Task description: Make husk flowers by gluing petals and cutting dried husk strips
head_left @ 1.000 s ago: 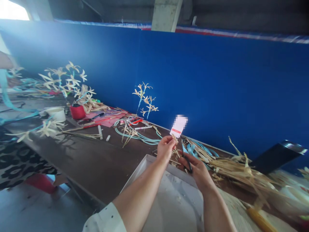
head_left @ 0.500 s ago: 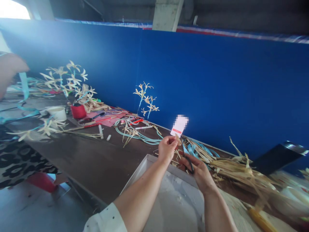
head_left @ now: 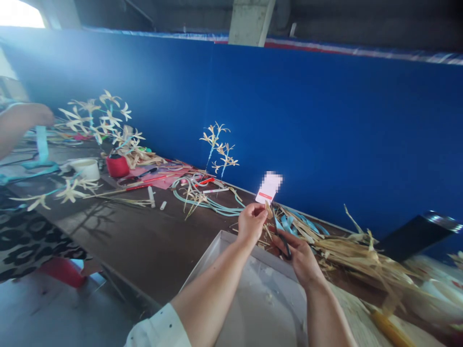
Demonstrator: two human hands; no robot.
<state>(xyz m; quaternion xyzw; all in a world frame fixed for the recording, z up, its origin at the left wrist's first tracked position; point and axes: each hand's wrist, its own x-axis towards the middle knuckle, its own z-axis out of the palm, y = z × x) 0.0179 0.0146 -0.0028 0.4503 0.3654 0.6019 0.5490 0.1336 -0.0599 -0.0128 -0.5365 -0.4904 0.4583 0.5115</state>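
Between the thumb and fingers of my left hand (head_left: 251,224) is a small piece of dried husk (head_left: 268,210), pale tan. My right hand (head_left: 298,253) is closed around black-handled scissors (head_left: 284,245), whose blades point up beside the husk piece; whether they touch it I cannot tell. Both hands are over the far rim of a shallow grey-white box (head_left: 220,246). Just beyond them stands a white card (head_left: 265,195) with a red band, its upper part blurred out. To the right of my right hand lies a heap of dried husks (head_left: 347,253) with blue ribbon (head_left: 287,224) among it.
Husk flowers on blue stems (head_left: 217,144) stand along the blue partition (head_left: 325,130). Further left are a red spool (head_left: 117,166), a white cup (head_left: 87,169) and coiled pale-blue tubing (head_left: 213,207). A co-worker's hand (head_left: 39,114) holds blue ribbon at the far left.
The co-worker's hand at the far left has moved right and slightly down with its ribbon. In my left hand the husk piece has turned slightly; my hands stay nearly in place.
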